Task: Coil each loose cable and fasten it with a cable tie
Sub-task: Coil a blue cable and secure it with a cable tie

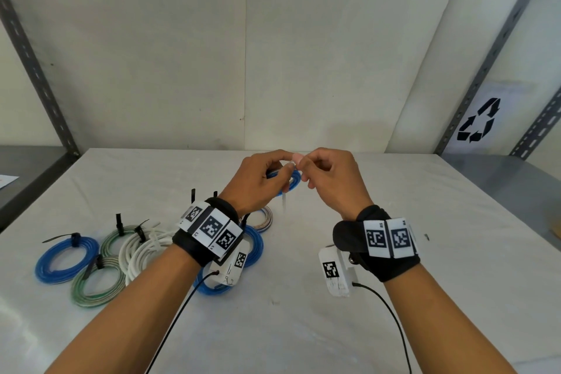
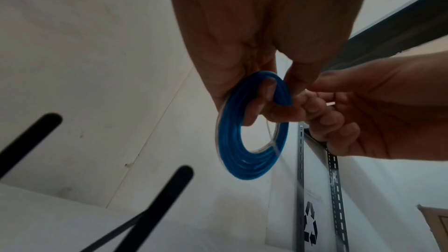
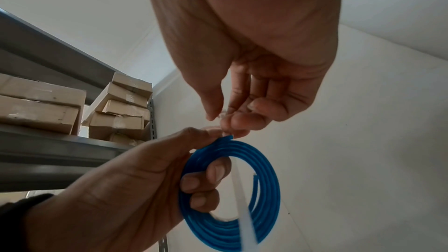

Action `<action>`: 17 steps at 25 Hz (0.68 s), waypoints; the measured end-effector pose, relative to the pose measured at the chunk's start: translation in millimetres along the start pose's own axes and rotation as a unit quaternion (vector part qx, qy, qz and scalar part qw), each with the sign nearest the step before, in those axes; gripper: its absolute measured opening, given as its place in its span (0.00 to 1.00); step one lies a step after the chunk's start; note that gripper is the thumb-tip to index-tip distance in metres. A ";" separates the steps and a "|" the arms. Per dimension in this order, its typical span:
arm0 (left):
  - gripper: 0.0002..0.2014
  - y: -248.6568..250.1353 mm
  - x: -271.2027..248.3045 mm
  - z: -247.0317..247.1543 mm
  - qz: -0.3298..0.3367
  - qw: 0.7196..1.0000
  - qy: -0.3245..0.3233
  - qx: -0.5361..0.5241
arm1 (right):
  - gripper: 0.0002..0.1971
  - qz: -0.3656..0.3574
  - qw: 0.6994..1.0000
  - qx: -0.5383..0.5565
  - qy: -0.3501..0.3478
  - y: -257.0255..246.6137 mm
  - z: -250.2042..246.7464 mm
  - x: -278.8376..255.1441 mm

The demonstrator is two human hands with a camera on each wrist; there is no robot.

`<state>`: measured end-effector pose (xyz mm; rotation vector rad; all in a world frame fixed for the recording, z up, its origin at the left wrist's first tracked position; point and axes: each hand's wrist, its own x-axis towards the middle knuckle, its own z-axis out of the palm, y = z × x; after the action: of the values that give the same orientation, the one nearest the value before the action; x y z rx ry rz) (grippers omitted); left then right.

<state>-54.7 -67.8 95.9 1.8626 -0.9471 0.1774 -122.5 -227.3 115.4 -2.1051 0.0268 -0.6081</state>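
My left hand [image 1: 267, 174] holds a coiled blue cable [image 3: 232, 216] upright above the table, fingers curled through the ring; the same blue cable [image 2: 252, 152] hangs below the palm in the left wrist view. A white cable tie [image 3: 243, 212] runs across the coil, its tail hanging down [image 1: 284, 200]. My right hand [image 1: 306, 165] pinches the top end of that tie [image 3: 223, 117] between thumb and fingers, right above the coil. In the head view only a blue edge of the coil [image 1: 294, 181] shows between the hands.
Several tied coils lie at the front left of the white table [image 1: 394, 297]: blue [image 1: 65, 259], green [image 1: 98, 285], white [image 1: 142, 255], another blue [image 1: 253, 247]. Grey shelf uprights [image 1: 33, 67] flank the table. Cardboard boxes [image 3: 116, 114] sit on a shelf.
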 end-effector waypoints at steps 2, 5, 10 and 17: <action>0.11 1.4 0.5 -0.7 0.008 1.000 0.007 0.023 | 0.15 0.005 1.000 0.010 0.003 0.7 2.6 0.3; 0.11 4.0 2.1 -1.9 0.017 0.998 0.033 0.045 | 0.19 0.014 0.999 0.041 0.016 -2.1 5.2 -1.4; 0.14 -1.7 8.4 -9.8 -0.143 0.951 0.056 -0.269 | 0.21 0.039 0.991 0.070 -0.104 4.6 3.4 -15.4; 0.14 -7.3 10.2 -19.1 -0.223 0.882 0.037 -0.414 | 0.19 -0.005 0.975 0.022 -0.221 5.6 7.4 -19.8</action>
<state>-37.5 -56.0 105.2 1.1981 -0.3994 -0.3885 -135.5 -219.9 99.4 -2.1541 -0.2466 -0.1325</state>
